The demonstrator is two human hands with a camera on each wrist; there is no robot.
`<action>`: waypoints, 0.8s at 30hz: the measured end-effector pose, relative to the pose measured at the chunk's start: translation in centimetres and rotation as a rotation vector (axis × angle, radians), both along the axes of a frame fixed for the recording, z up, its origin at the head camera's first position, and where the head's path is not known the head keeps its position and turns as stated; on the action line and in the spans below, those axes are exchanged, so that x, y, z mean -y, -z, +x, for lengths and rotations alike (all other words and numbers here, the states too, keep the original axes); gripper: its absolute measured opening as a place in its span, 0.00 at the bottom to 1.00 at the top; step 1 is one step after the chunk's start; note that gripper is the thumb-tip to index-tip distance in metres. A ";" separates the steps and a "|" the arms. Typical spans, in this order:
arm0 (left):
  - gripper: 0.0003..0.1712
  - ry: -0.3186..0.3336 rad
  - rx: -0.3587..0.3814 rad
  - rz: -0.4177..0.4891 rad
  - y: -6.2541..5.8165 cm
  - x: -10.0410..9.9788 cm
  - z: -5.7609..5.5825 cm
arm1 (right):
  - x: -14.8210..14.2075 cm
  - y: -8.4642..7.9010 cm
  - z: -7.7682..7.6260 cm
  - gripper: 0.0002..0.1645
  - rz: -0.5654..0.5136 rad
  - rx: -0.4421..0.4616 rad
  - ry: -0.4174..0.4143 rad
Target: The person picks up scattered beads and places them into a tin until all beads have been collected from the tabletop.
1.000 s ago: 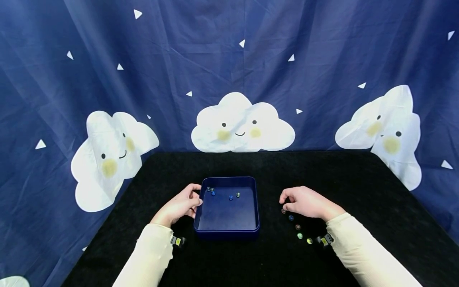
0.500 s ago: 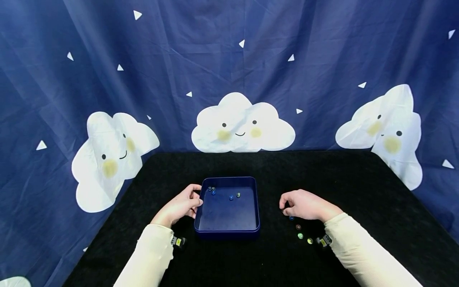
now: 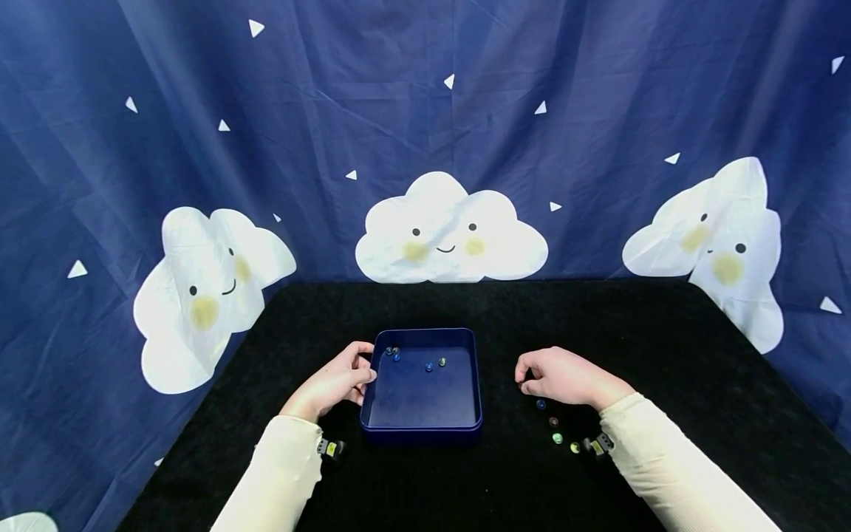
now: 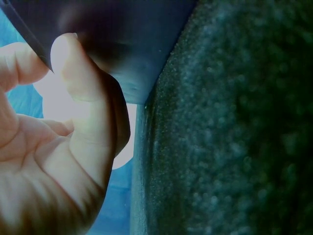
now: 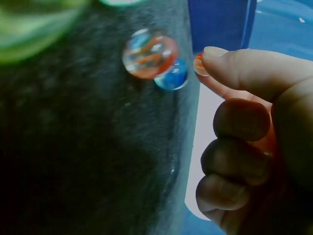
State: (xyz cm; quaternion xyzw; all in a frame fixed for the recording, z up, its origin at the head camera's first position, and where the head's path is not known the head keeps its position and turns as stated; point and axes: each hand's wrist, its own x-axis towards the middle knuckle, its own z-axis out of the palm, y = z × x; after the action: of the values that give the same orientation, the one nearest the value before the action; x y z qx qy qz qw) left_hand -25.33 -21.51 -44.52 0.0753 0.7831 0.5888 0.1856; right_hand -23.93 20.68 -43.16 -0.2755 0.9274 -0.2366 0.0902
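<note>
A shallow square blue tray stands in the middle of the black table, with several marbles in its far part. My left hand grips the tray's left wall by the rim; the left wrist view has one fingertip against the outer face. To the right of the tray, my right hand pinches an orange marble between thumb and index finger, the other fingers curled in. Its marble is mostly covered by the fingers. Below that hand lie a blue marble and a reddish one.
Nearer me lie a green marble and a yellow one, close under the right wrist camera. Black cloth covers the table. A blue curtain with white clouds hangs behind it.
The orange marble was on the cloth at my right fingertips; now they hold it, and that hand has shifted slightly left and up. My left hand and the tray stay put.
</note>
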 end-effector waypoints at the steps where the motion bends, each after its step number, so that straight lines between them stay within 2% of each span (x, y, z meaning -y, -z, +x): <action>1: 0.32 -0.001 0.000 -0.001 0.0 0.0 0.0 | 0.1 -0.1 0.0 0.08 0.001 0.000 0.004; 24: 0.33 0.012 -0.005 0.007 0.2 0.1 -0.1 | 1.9 -2.7 -0.3 0.06 -0.033 -0.130 -0.014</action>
State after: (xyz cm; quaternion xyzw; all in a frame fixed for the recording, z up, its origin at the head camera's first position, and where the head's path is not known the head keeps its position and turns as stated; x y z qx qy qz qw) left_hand -25.46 -21.65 -44.71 0.0822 0.7810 0.5902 0.1869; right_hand -24.18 18.82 -40.47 -0.2983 0.9253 -0.2327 0.0267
